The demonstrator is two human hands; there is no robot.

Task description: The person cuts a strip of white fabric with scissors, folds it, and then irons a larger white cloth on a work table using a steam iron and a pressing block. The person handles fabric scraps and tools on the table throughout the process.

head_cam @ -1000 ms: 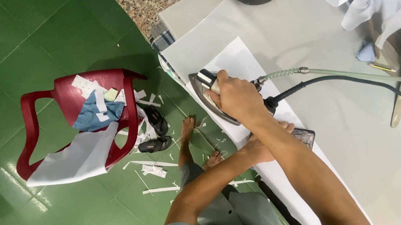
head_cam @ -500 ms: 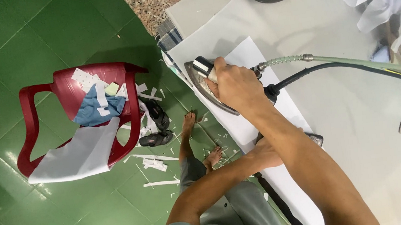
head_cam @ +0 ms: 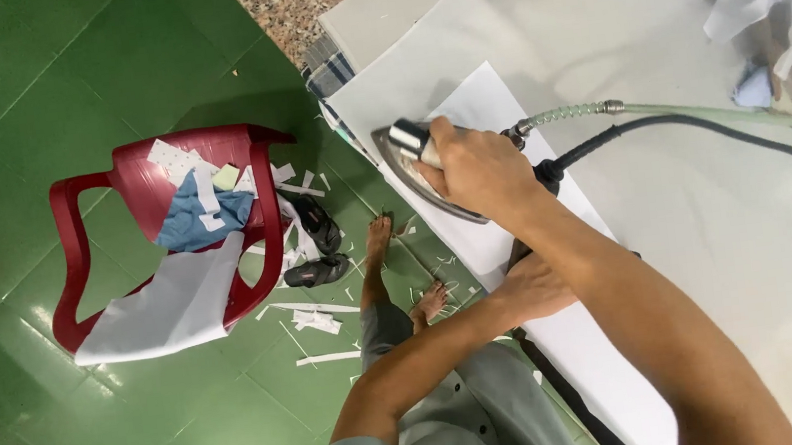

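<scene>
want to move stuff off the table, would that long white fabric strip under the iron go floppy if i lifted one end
Probably floppy: the white fabric strip lies thin and flat on the padded table. It looks light, so it would likely slide or bunch if pushed. For now the iron under the right hand and the left hand seem to pin it.

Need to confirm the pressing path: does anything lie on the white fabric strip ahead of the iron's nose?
Nothing visible does. The right hand grips the iron, and the white fabric strip ahead of its nose lies bare. The left hand rests on the strip behind the iron.
</scene>
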